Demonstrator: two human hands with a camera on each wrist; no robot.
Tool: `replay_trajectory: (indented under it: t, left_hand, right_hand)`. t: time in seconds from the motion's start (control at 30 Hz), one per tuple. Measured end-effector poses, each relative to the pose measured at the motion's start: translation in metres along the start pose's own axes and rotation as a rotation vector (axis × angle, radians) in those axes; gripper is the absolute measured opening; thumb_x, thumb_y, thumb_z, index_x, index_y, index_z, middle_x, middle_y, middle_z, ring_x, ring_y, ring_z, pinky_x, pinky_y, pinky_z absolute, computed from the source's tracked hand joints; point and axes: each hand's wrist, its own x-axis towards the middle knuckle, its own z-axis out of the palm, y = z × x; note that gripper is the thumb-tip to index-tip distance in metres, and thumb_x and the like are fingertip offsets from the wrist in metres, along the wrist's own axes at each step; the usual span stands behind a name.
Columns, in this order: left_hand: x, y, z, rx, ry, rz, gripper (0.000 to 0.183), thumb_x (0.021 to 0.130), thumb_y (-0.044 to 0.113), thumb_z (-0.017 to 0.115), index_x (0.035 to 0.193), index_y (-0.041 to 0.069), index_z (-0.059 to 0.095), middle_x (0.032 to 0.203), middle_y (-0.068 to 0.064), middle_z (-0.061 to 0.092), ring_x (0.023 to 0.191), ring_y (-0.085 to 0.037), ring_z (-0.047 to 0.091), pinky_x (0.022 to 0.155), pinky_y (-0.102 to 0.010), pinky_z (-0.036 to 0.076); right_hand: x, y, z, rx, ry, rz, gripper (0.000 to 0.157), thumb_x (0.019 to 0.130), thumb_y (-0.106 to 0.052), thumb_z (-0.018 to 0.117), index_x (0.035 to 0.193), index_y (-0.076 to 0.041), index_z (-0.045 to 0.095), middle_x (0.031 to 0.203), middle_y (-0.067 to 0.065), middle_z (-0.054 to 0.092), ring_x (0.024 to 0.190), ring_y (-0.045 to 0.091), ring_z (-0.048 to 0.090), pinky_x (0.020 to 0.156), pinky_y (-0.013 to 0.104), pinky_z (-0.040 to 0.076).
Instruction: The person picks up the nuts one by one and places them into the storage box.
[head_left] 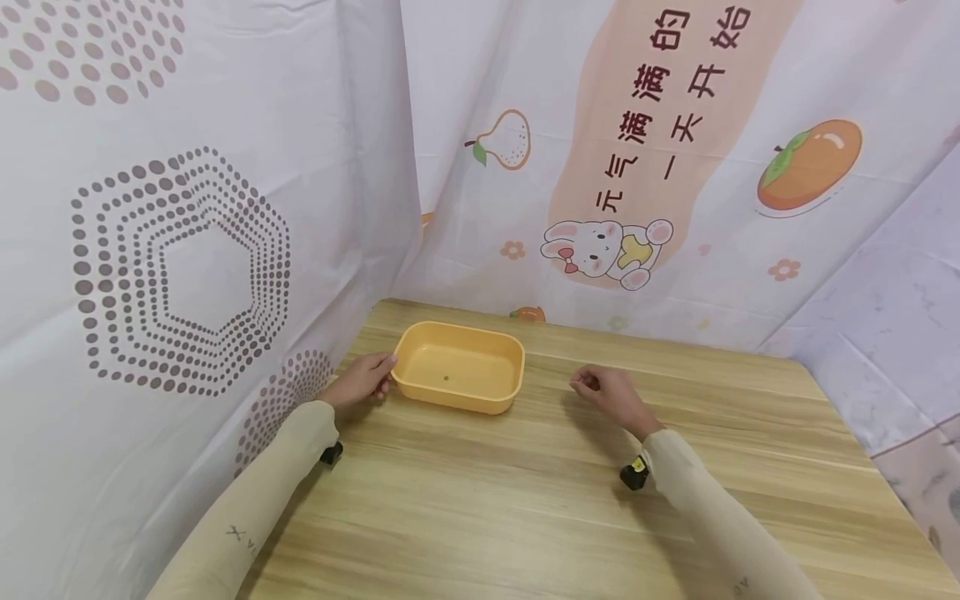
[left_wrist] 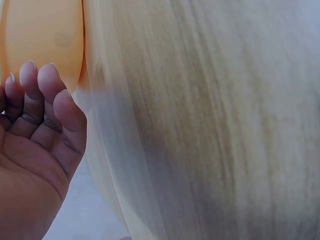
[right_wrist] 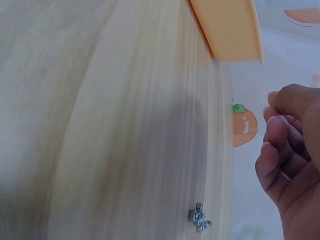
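A yellow-orange plastic basin (head_left: 457, 398), rectangular with rounded corners, stands upright on the wooden table. My left hand (head_left: 360, 381) grips its left rim; the left wrist view shows that hand's fingers (left_wrist: 52, 82) bent near the basin's wall. To the right of the basin, my right hand (head_left: 611, 396) hovers over the table with loosely curled fingers and nothing visible in them. Below it, in the right wrist view, lies a small cluster of shiny metal pieces (right_wrist: 199, 217), too small to name; in the head view I cannot make it out.
The wood-grain table (head_left: 480, 492) reaches back to a printed white curtain (head_left: 480, 250) with a rabbit and fruit. Another white curtain (head_left: 337, 208) with dot patterns hangs close along the left side. A pale cloth (head_left: 885, 333) borders the right.
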Motion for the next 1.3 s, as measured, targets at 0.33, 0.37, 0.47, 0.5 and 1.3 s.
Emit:
replay_trajectory:
  t: [0.33, 0.37, 0.47, 0.5, 1.3]
  left_hand:
    - [0.001, -0.001, 0.0, -0.012, -0.012, -0.004, 0.043, 0.105, 0.036, 0.034, 0.095, -0.002, 0.052, 0.076, -0.015, 0.057, 0.061, -0.025, 0.056, 0.055, -0.033, 0.052]
    - [0.001, -0.001, 0.0, -0.014, -0.012, -0.006, 0.044, 0.105, 0.036, 0.034, 0.095, -0.003, 0.052, 0.076, -0.016, 0.057, 0.061, -0.025, 0.056, 0.055, -0.033, 0.051]
    - [0.001, -0.001, 0.0, -0.019, -0.015, -0.004, 0.043, 0.104, 0.037, 0.035, 0.094, -0.001, 0.052, 0.076, -0.015, 0.056, 0.061, -0.024, 0.056, 0.055, -0.033, 0.051]
    - [0.001, -0.001, 0.0, -0.019, -0.017, -0.004, 0.043, 0.104, 0.037, 0.035, 0.094, 0.0, 0.052, 0.076, -0.015, 0.056, 0.061, -0.024, 0.056, 0.055, -0.032, 0.051]
    - [-0.001, 0.002, 0.001, -0.009, -0.018, -0.016, 0.039, 0.105, 0.034, 0.034, 0.098, 0.002, 0.055, 0.077, -0.015, 0.056, 0.061, -0.022, 0.055, 0.055, -0.03, 0.051]
  right_hand:
    - [0.007, -0.01, 0.003, 0.03, -0.011, 0.004, 0.007, 0.091, -0.023, 0.067, 0.089, -0.017, 0.068, 0.076, -0.009, 0.064, 0.068, 0.007, 0.058, 0.062, 0.026, 0.049]
    - [0.007, -0.011, 0.003, 0.034, -0.013, 0.003, 0.007, 0.091, -0.022, 0.067, 0.089, -0.016, 0.068, 0.076, -0.009, 0.064, 0.069, 0.007, 0.058, 0.062, 0.026, 0.049]
    - [0.008, -0.013, 0.005, 0.044, -0.014, 0.0, 0.008, 0.091, -0.022, 0.067, 0.089, -0.014, 0.069, 0.077, -0.008, 0.065, 0.069, 0.007, 0.058, 0.062, 0.026, 0.05]
    - [0.009, -0.014, 0.005, 0.05, -0.016, 0.001, 0.007, 0.091, -0.021, 0.067, 0.089, -0.014, 0.069, 0.077, -0.008, 0.065, 0.07, 0.007, 0.059, 0.063, 0.026, 0.05]
    - [0.021, -0.03, 0.02, 0.071, -0.007, -0.03, 0.004, 0.09, -0.02, 0.068, 0.09, -0.016, 0.069, 0.078, -0.01, 0.065, 0.069, 0.006, 0.059, 0.062, 0.025, 0.05]
